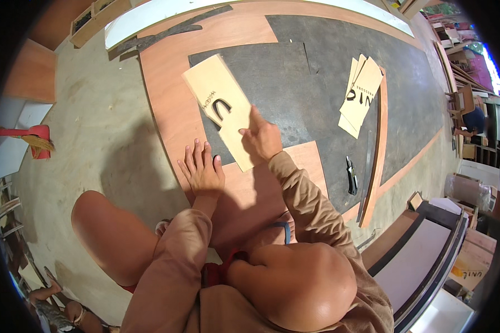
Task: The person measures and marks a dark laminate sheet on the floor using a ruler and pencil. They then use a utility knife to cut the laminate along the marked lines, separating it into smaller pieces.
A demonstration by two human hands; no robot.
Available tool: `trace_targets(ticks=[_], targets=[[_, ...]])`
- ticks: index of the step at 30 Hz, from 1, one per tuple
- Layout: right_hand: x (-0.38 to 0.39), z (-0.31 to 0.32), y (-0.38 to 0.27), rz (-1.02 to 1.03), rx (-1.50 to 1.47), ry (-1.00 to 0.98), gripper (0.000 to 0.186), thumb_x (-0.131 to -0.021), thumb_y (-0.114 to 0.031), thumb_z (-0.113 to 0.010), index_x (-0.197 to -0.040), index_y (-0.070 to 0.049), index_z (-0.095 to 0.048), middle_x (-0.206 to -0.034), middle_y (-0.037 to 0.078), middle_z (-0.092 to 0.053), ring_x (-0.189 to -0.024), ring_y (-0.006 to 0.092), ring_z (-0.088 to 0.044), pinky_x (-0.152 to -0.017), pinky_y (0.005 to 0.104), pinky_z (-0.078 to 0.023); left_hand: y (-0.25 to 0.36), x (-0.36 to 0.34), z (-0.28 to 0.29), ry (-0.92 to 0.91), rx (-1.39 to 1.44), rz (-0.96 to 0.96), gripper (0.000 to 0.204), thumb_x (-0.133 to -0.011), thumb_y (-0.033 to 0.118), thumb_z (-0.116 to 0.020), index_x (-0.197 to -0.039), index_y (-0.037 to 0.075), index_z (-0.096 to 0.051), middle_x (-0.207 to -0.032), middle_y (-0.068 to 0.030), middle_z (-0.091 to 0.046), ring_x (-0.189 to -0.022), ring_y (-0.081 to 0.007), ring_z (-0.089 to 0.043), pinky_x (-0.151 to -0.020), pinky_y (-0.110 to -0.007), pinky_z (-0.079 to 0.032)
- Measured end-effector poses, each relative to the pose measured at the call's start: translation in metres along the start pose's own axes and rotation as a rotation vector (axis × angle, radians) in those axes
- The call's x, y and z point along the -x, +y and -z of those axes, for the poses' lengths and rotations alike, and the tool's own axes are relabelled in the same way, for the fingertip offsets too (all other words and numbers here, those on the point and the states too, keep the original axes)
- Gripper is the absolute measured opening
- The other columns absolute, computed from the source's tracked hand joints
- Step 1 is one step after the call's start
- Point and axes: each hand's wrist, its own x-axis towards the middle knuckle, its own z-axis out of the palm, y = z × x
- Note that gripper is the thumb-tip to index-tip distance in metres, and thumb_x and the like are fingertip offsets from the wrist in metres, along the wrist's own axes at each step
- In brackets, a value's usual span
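Observation:
My right hand (262, 136) pinches the edge of a pale cream flat piece (236, 119) with dark printed marks, thumb on top. The piece has a stepped outline, perhaps two pieces overlapping; I cannot tell. It lies tilted over a dark grey sheet (286, 72) on a plywood board (166, 100). My left hand (204, 173) rests flat with fingers spread on the plywood near its left edge, holding nothing. On the dark sheet to the right lies a fanned stack of similar pale pieces (363, 100). A black utility knife (351, 176) lies nearer to me.
Right of the knife lie a thin metal ruler (366, 177) and a long wooden strip (381, 133). Dark offcuts (172, 33) lie at the far left. A red-handled broom (36, 136) is at left. A dark-framed panel (416, 261) stands at lower right. Another person (61, 305) shows at lower left.

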Motion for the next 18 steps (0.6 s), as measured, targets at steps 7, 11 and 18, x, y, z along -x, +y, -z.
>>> trace_targets(ticks=[7, 11, 18], targets=[[-0.009, 0.053, 0.121, -0.302, -0.129, 0.348, 0.055, -0.092, -0.021, -0.077, -0.141, -0.007, -0.056, -0.094, 0.026, -0.075, -0.086, 0.0471, -0.074, -0.07, 0.0526, -0.06, 0.012, 0.003, 0.0, 0.0, 0.014, -0.025, 0.052, -0.104, 0.032, -0.052, -0.152, 0.013, -0.055, -0.169, -0.0084, -0.038, -0.157, -0.0376, -0.027, -0.127, -0.067, -0.005], [0.001, 0.02, -0.002, -0.113, 0.044, -0.122, 0.067, -0.089, -0.023, -0.08, -0.149, -0.01, -0.054, -0.098, 0.028, -0.073, -0.094, 0.0449, -0.073, -0.081, 0.0524, -0.057, -0.007, 0.003, 0.005, 0.004, -0.009, 0.007, 0.052, -0.104, 0.032, -0.053, -0.152, 0.013, -0.056, -0.169, -0.0081, -0.038, -0.158, -0.0374, -0.027, -0.127, -0.067, -0.005], [-0.028, 0.039, 0.087, -0.34, 0.055, 0.201, 0.065, -0.089, -0.028, -0.08, -0.143, -0.004, -0.053, -0.09, 0.027, -0.074, -0.085, 0.0482, -0.073, -0.074, 0.0524, -0.058, 0.009, 0.003, 0.004, -0.007, 0.027, -0.009, 0.052, -0.103, 0.031, -0.054, -0.151, 0.011, -0.056, -0.169, -0.0086, -0.038, -0.158, -0.038, -0.026, -0.126, -0.068, -0.006]])
